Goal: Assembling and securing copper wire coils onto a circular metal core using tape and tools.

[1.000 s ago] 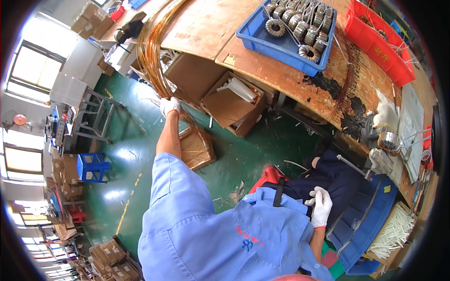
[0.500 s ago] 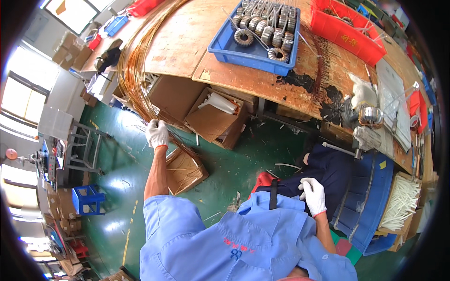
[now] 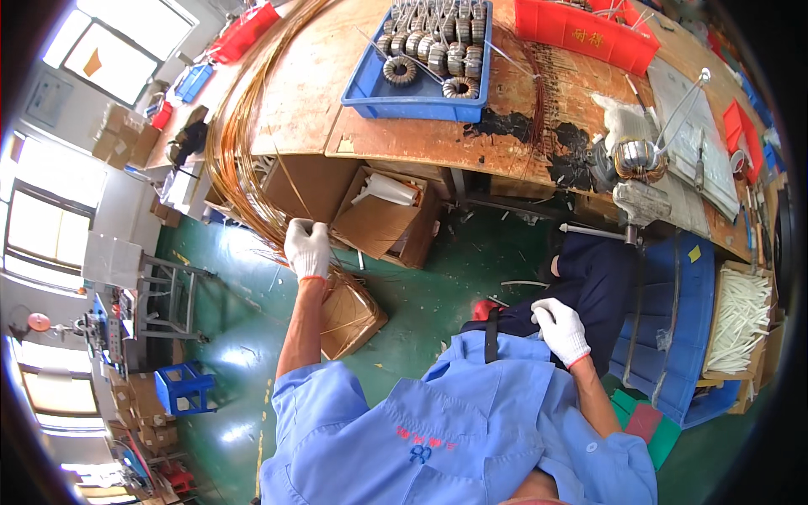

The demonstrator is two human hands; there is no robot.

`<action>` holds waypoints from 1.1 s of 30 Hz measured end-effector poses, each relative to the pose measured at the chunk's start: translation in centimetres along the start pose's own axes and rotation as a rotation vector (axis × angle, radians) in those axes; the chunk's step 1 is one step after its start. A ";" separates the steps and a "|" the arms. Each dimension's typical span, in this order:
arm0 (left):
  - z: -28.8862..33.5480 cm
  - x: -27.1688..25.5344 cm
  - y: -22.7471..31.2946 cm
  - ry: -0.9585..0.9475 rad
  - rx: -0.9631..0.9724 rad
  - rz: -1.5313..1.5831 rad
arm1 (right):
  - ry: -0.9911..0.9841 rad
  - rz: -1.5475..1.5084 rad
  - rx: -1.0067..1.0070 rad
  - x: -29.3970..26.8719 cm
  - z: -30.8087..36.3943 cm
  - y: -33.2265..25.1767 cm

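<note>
A thick bundle of copper wires (image 3: 231, 160) hangs in a curve over the left edge of the workbench. My left hand (image 3: 308, 248), in a white glove, is closed beside the lower part of this bundle. A single copper wire (image 3: 292, 183) slants down to its fingertips. Below the hand, wire ends reach into a cardboard box (image 3: 353, 324) on the floor. Above my lap is my right hand (image 3: 560, 330), also gloved, its fingers loosely curled with nothing visible in them. A wire-wound ring coil (image 3: 640, 160) sits in a holder at the bench edge, right.
On the wooden bench (image 3: 295, 109) stand a blue tray (image 3: 412, 108) of wound ring coils and a red bin (image 3: 589, 38). An open carton (image 3: 379, 219) is under the bench. At right are a blue crate (image 3: 665, 337) and a box of white tubes (image 3: 741, 324).
My left hand has moved right, away from the bundle, and a single wire now stands apart toward it. The right hand stays near my lap. The whole view has shifted slightly.
</note>
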State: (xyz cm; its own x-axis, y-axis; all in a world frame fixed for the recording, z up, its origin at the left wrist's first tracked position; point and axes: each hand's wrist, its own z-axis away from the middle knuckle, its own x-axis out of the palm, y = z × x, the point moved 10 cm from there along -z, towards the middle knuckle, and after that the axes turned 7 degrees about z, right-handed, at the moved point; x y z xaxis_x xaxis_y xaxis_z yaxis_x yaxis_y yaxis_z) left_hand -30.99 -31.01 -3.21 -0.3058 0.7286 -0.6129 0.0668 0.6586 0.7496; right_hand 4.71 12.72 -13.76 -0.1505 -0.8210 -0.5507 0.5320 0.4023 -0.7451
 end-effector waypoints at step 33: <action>15.7 10.1 27.3 -0.972 -0.180 0.811 | -0.397 -0.819 -0.076 1.7 0.9 -16.5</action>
State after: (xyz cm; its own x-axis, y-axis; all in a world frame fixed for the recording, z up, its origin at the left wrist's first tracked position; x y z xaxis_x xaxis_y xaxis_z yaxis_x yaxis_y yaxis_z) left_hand -17.37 -2.67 7.14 0.5840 0.7956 0.1609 -0.2449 -0.0162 0.9694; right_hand -3.55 4.32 -2.02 -0.1517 -0.9350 0.3205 0.3268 -0.3534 -0.8765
